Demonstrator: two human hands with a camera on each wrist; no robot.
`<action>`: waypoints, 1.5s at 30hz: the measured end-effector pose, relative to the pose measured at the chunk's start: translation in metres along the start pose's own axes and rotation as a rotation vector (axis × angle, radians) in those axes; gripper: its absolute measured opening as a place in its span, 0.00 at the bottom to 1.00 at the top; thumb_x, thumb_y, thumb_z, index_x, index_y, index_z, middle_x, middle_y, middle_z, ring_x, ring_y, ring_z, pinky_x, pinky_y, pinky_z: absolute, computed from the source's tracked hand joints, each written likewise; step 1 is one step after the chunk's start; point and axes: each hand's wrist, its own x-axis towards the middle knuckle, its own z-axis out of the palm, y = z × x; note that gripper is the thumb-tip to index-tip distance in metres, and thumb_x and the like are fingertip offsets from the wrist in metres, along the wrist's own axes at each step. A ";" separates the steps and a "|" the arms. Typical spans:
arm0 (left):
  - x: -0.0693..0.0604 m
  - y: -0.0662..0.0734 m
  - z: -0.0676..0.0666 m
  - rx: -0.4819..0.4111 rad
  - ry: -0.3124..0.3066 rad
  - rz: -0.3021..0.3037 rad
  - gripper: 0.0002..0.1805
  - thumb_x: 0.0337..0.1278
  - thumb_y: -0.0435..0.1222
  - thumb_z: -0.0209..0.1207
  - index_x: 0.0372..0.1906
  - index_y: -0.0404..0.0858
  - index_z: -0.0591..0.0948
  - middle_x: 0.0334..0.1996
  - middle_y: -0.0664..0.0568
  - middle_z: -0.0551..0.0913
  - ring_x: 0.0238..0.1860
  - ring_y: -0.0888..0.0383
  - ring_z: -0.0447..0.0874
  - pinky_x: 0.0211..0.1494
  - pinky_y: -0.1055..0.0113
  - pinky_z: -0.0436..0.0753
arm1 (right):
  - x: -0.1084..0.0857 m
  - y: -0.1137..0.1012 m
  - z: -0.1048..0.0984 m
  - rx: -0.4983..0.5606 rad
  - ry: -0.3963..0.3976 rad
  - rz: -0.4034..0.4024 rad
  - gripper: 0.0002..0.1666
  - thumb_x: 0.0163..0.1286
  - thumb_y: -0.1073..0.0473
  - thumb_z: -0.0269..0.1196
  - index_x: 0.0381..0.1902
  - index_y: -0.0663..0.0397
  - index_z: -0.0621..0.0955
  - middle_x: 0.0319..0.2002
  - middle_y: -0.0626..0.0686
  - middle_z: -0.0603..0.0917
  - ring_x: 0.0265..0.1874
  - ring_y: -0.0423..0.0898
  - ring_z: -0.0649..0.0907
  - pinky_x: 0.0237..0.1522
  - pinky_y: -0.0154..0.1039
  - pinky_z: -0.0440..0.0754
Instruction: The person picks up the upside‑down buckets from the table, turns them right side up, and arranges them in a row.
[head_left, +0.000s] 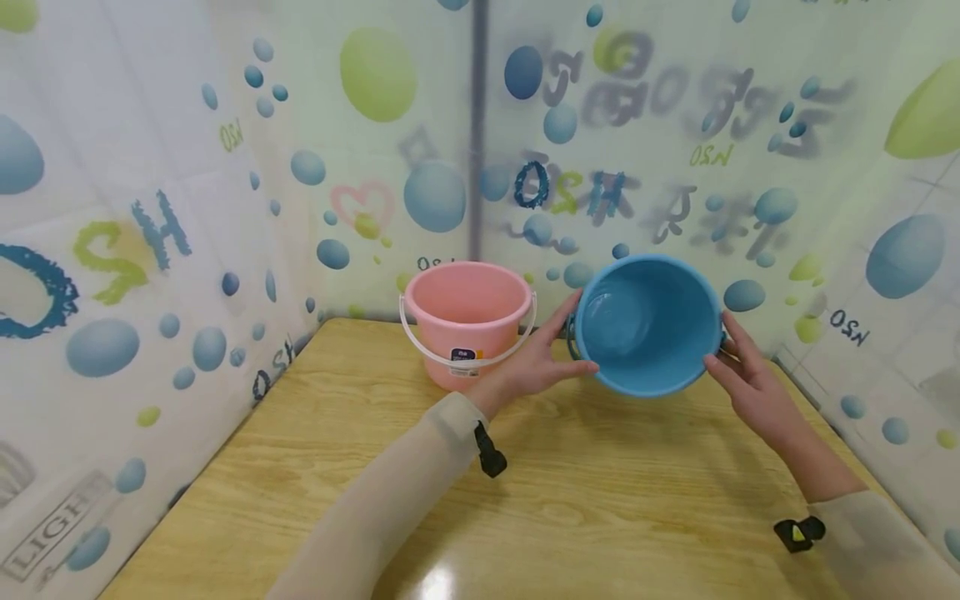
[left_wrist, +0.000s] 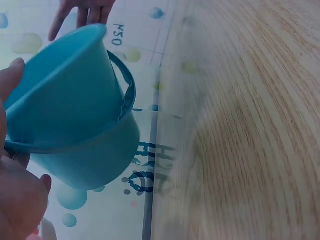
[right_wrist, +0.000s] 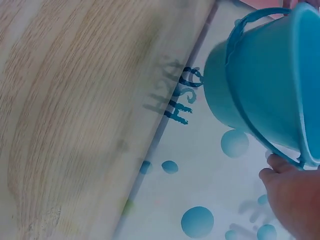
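Observation:
A blue plastic bucket (head_left: 648,325) is held above the table, tilted so its mouth faces me. My left hand (head_left: 536,362) grips its left side, thumb at the rim. On the opposite side, my right hand (head_left: 757,396) holds it with the thumb by the rim and the fingers behind. Both wrist views show the bucket (left_wrist: 75,95) (right_wrist: 262,75) raised off the tabletop, its blue handle hanging round the outside. Just left of it, a pink bucket (head_left: 431,333) stands upright on the table, its white handle lowered across the front and partly behind my left hand.
The wood-grain table (head_left: 570,500) runs back to a corner of hanging sheets (head_left: 315,125) printed with blue and green bubbles and letters. Sheets also border the left and right sides. A label (head_left: 465,360) is on the pink bucket's front.

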 end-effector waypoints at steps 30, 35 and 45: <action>-0.003 -0.004 0.000 -0.144 -0.002 -0.036 0.56 0.76 0.42 0.70 0.92 0.61 0.45 0.86 0.45 0.64 0.82 0.41 0.72 0.78 0.43 0.80 | -0.001 -0.002 -0.007 -0.071 -0.004 0.028 0.48 0.89 0.56 0.57 0.92 0.38 0.44 0.81 0.77 0.61 0.56 0.14 0.72 0.49 0.15 0.79; -0.003 -0.003 0.001 -0.193 -0.024 -0.078 0.53 0.78 0.44 0.68 0.92 0.59 0.45 0.85 0.42 0.63 0.79 0.39 0.75 0.71 0.53 0.87 | 0.000 0.002 -0.006 -0.096 0.014 0.076 0.44 0.91 0.53 0.54 0.92 0.40 0.46 0.81 0.78 0.62 0.70 0.44 0.83 0.48 0.12 0.76; -0.006 -0.009 0.006 -0.188 -0.004 -0.156 0.52 0.78 0.51 0.66 0.92 0.60 0.45 0.86 0.44 0.62 0.80 0.39 0.74 0.74 0.50 0.85 | 0.004 0.007 0.000 -0.102 -0.007 0.126 0.42 0.92 0.49 0.50 0.92 0.46 0.46 0.77 0.74 0.65 0.72 0.81 0.73 0.47 0.12 0.74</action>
